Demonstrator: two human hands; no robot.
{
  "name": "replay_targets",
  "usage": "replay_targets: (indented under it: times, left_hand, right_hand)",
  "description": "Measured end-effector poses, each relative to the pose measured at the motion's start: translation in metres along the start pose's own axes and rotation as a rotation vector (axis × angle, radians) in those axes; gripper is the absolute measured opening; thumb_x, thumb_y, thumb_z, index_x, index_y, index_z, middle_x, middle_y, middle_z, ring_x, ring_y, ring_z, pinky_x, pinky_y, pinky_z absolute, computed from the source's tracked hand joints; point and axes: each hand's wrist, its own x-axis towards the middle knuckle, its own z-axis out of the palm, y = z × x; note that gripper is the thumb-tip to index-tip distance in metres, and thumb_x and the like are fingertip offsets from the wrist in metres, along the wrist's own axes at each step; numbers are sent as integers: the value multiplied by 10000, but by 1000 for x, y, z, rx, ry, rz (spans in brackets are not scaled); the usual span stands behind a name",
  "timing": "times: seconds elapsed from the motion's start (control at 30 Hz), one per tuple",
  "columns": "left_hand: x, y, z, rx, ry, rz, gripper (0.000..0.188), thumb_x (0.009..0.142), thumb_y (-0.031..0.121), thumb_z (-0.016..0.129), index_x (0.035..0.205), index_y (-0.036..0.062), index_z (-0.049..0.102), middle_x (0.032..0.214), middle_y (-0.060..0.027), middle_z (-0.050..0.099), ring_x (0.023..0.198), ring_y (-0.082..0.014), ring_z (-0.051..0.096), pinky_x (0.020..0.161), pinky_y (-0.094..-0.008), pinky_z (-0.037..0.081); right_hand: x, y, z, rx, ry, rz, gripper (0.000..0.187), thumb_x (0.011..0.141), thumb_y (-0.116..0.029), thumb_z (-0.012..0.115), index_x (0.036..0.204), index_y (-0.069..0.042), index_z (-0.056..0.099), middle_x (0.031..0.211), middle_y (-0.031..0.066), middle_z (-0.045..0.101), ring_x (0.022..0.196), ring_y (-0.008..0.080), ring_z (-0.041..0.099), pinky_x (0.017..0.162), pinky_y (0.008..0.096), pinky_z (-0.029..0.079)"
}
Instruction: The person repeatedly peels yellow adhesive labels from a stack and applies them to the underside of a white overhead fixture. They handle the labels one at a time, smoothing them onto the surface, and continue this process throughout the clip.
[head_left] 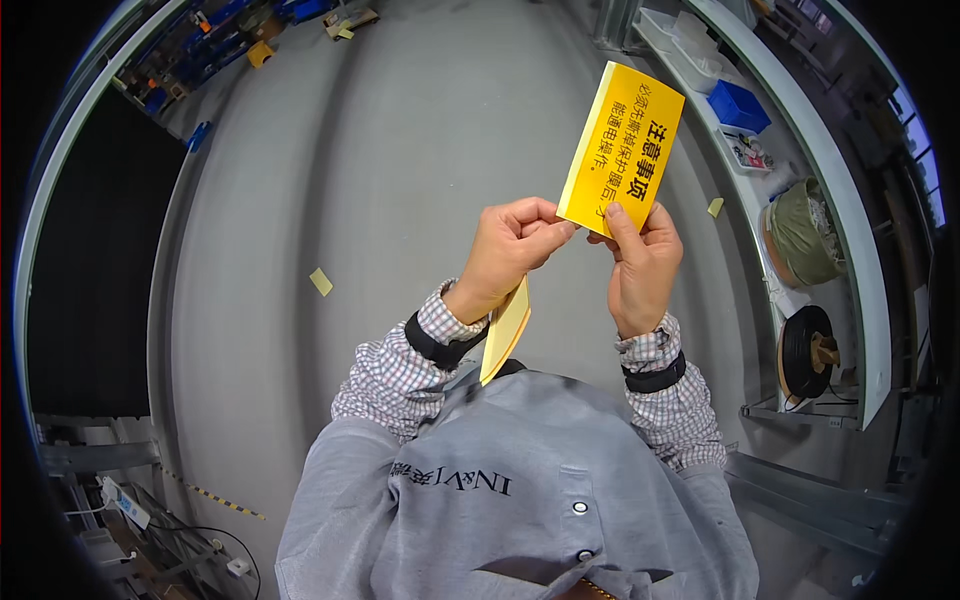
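"How are the hands?"
"The right hand (645,265) pinches the yellow notice card (628,135) above it; the left hand (507,245), nearly closed, pinches its lower corner, pale-yellow sheets (507,328) hanging beneath."
"Finished?"
"I judge not; what remains, I cannot tell. Well leftward lies one yellow slip (321,282)."

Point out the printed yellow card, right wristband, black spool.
Printed yellow card (624,150): head view, on its printed face.
Right wristband (656,377): head view, on the black strap.
Black spool (801,350): head view, on its black side.
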Motion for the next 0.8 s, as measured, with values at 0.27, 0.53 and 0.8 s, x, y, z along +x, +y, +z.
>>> replay_targets:
  times: [0.27, 0.53, 0.8]
  left_hand:
    - [3, -2, -5, -4, 44, 28, 82, 838, 68, 594, 861, -9, 611, 568, 71, 460, 441, 5, 321, 393, -178, 220]
    - [5, 5, -9, 20, 68, 81, 87, 844, 68, 583, 858, -13, 610, 557, 80, 447, 447, 5, 314, 403, -175, 223]
    - [-2, 7, -22, 267, 42, 135, 69, 837, 55, 590, 824, -8, 615, 571, 96, 436, 497, 8, 313, 447, -183, 232]
  right_hand:
    - [0, 4, 6, 9, 3, -32, 123, 839, -67, 610, 906, 16, 549, 844, 95, 633, 681, 140, 605, 613, 264, 502]
    - [2, 18, -1, 75, 79, 225, 177, 866, -155, 590, 948, -6, 545, 884, 62, 593, 726, 116, 556, 645, 258, 477]
    - [11, -16, 5, -718, -342, -440, 80, 782, -20, 615, 849, 23, 606, 815, 75, 607, 677, 148, 580, 590, 259, 463]
